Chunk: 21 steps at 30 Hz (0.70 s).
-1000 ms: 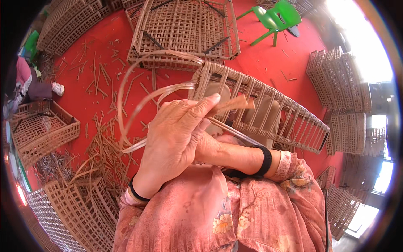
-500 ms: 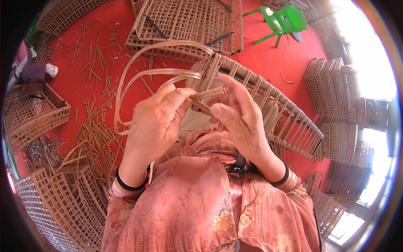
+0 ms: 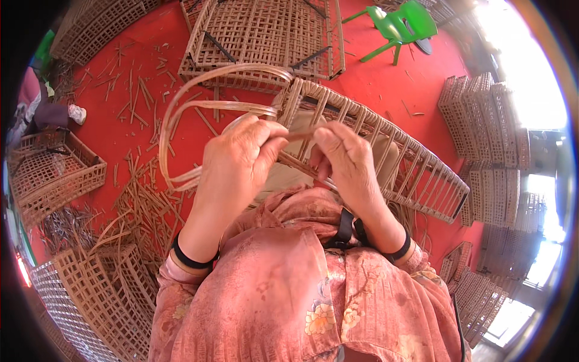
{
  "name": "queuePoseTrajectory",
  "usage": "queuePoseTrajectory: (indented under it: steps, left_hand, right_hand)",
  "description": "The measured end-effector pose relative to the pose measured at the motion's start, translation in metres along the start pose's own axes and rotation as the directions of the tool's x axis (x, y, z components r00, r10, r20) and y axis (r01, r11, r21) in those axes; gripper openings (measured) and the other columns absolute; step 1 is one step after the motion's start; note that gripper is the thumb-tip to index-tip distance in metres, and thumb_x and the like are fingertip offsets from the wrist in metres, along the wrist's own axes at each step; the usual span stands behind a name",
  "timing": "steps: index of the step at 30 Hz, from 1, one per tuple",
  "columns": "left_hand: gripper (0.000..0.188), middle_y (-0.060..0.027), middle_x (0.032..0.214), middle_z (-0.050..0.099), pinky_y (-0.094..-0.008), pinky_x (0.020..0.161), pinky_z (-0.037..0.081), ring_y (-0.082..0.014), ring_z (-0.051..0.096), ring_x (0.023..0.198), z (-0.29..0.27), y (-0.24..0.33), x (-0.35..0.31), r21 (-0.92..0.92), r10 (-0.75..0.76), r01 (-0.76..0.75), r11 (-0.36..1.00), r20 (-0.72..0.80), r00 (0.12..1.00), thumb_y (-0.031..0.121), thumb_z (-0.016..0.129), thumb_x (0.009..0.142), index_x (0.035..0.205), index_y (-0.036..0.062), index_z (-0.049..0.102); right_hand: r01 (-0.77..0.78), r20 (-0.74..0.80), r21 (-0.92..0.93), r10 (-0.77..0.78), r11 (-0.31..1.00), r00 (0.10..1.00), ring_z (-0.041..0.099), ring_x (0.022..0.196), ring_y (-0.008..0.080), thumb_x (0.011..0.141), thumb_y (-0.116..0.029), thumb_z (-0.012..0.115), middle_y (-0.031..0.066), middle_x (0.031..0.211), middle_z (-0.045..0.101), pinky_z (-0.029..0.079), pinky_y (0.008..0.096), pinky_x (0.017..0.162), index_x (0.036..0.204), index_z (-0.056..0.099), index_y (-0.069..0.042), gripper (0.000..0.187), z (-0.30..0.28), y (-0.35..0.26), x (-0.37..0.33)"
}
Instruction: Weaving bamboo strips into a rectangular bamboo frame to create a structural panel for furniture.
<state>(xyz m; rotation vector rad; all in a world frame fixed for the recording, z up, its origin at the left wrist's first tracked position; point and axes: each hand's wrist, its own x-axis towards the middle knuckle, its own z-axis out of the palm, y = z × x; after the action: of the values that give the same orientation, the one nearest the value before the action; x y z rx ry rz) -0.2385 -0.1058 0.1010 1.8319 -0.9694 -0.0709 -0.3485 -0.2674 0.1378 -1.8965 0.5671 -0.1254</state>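
Note:
A bundle of flat brown weaving strips (image 3: 211, 104) loops out to the left from between my hands. My left hand (image 3: 244, 154) is closed, thumb and fingers pinching the strips. My right hand (image 3: 345, 154) pinches the end of a strip between thumb and fingers, a short way to the right of the left hand. The short length of strip (image 3: 300, 136) spans the gap between them. Just beyond and below the hands lies a long woven basket frame (image 3: 386, 148) with a row of crosswise bars, slanting down to the right. Its near end is partly hidden by my hands.
A large woven basket (image 3: 259, 33) lies ahead on the red floor (image 3: 151, 48), near a green chair (image 3: 401, 27). Stacked baskets (image 3: 482, 120) stand at right. Strip scraps (image 3: 148, 205) litter the left, beside a smaller basket (image 3: 57, 175) and another person's shoe (image 3: 76, 114).
My right hand has gone from spread fingers to a pinch on the strip end. The strip is now stretched between both hands, and the loops have shifted slightly left.

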Motion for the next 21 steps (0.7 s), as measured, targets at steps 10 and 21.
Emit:
queuePoseTrajectory:
  steps: [10,21]
  left_hand:
    - [0.01,-0.0091,0.085,0.065,-0.0382,0.066,0.052,-0.0302,0.066,0.076,0.016,-0.005,0.036,0.338,0.031,-0.052,0.94,0.067,0.997,0.009,0.071,0.087,0.096,0.0062,0.069]
    - [0.016,-0.0102,0.091,0.066,-0.0373,0.07,0.052,-0.0298,0.066,0.083,0.018,0.001,0.059,0.466,0.422,-0.401,0.789,0.065,0.904,0.012,0.073,0.086,0.1,0.0053,0.071]
  right_hand:
    - [0.049,-0.068,-0.466,-0.091,0.883,0.994,0.067,0.077,0.0447,0.095,-0.016,0.052,0.0278,0.079,0.066,0.052,0.0508,0.07,0.112,0.067,0.002,0.029,-0.015,0.012,0.034]
    - [0.148,-0.138,-0.46,-0.236,0.875,0.962,0.066,0.073,0.043,0.092,-0.023,0.061,0.0235,0.074,0.065,0.052,0.0509,0.067,0.086,0.065,0.0,0.025,-0.019,0.021,0.024]
